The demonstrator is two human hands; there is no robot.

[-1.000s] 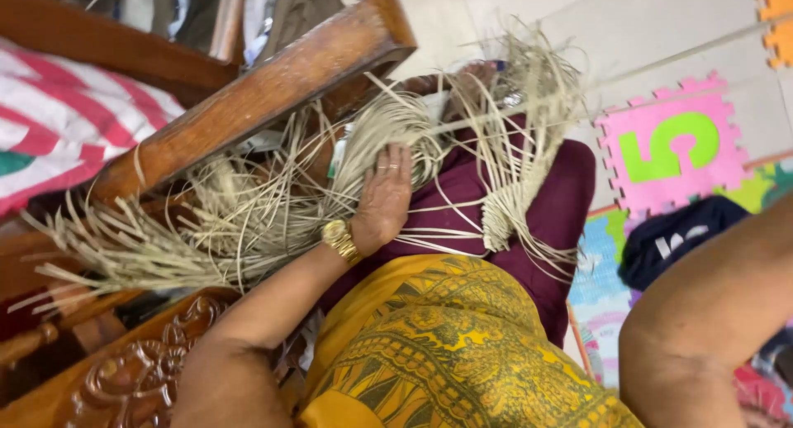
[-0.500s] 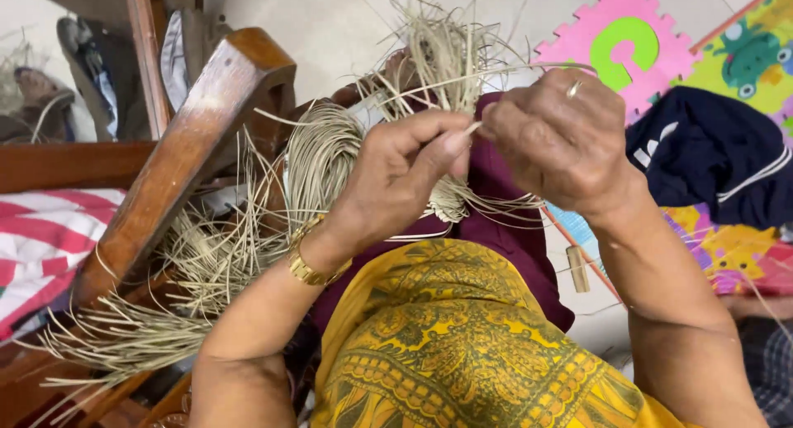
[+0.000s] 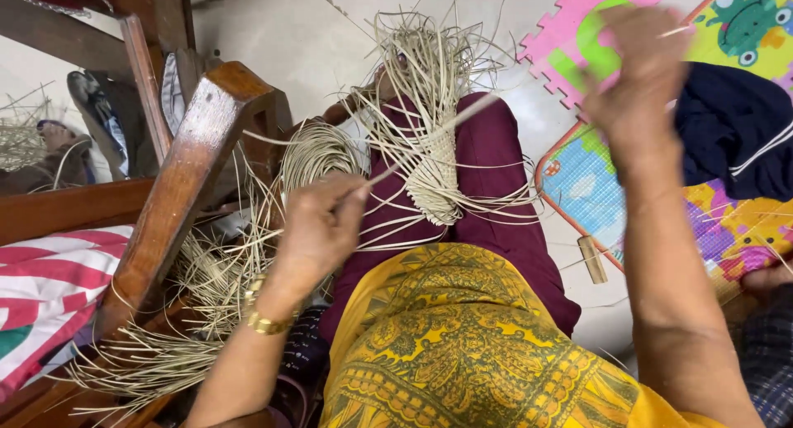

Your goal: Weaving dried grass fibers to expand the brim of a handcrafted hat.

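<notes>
Two hands pull one long strand (image 3: 429, 139) tight above the lap. Wood chair (image 3: 186, 168) crowds the left edge, bare floor (image 3: 306, 31) lies open ahead, play mat (image 3: 727, 221) fills the right. Half-woven basket (image 3: 434, 176) rests on the legs. Right hand (image 3: 636, 64) pinches the strand's far end, raised high; left hand (image 3: 318, 230) pinches its near end.

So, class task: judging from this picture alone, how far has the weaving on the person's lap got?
Done: a short woven section is tightly plaited. In hand: the left hand and the raised right hand pull one strip taut. Left: many loose strands stick out unwoven, and a coil of strips waits alongside.
</notes>
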